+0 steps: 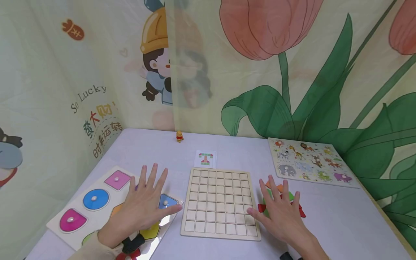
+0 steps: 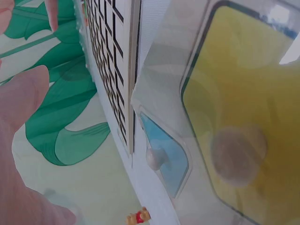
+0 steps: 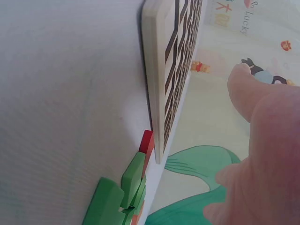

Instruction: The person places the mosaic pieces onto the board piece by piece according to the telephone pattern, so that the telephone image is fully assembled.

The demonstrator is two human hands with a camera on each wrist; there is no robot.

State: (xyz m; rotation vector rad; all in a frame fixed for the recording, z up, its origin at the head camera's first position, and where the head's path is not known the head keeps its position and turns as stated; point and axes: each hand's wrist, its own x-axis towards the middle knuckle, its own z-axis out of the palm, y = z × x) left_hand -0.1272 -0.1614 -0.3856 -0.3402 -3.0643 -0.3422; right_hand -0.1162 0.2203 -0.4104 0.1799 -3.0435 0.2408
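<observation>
My left hand, fingers spread, is over the shape puzzle board on the left and holds nothing. That board has knobbed pieces, among them a blue circle and a yellow piece. My right hand is spread too, above a small pile of coloured blocks in red, green and orange, partly hidden by the hand in the head view. Its thumb overlaps the right edge of a wooden grid board, which lies between both hands. Just behind the grid is a pattern card showing a red and green figure.
An animal puzzle board lies at the back right of the white table. A small bear figurine stands at the table's back edge. Printed curtains hang behind and to the left.
</observation>
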